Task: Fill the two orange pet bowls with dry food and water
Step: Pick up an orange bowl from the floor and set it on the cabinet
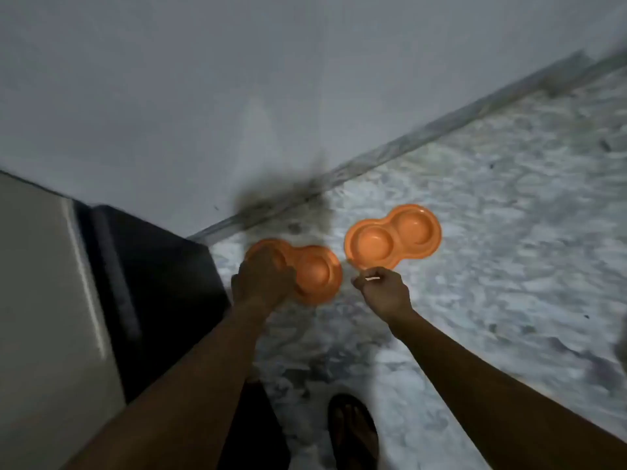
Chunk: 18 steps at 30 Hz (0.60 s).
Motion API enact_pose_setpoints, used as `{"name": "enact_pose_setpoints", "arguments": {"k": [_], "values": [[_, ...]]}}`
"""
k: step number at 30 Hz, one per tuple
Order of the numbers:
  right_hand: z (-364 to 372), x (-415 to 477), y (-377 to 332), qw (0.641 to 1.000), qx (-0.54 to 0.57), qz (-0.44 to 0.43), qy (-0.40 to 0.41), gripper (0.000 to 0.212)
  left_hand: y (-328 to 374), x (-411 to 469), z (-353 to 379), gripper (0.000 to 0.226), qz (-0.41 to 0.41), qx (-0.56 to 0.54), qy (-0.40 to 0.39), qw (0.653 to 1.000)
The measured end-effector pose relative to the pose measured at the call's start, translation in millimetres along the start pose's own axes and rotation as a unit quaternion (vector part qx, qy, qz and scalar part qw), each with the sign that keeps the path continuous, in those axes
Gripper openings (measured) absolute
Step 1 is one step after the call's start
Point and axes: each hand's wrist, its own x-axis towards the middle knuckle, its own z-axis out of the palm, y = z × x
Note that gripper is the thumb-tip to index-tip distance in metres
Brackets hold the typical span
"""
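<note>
Left hand [263,278] clamps one orange bowl [314,274]; right hand [385,293] pinches the other bowl's [393,237] rim. Both look empty (blurred), and that thin pinch could slip.

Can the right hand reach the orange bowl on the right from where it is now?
Probably yes. The right hand hangs just short of the right double bowl's near rim, nothing lies between them, and both wells look empty.
</note>
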Motion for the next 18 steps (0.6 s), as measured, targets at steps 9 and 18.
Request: {"name": "enact_pose_setpoints", "arguments": {"k": [9, 18], "values": [[137.1, 140.1, 69.5, 0.999, -0.037, -0.032, 0.014, 0.074, -98.2, 145.8, 110.4, 0.086, -0.123, -0.029, 0.04, 0.991], [104.3, 122.7, 50.2, 0.993, -0.073, -0.08, 0.056, 0.073, -79.4, 119.3, 94.6, 0.072, -0.172, -0.23, 0.046, 0.957]]}}
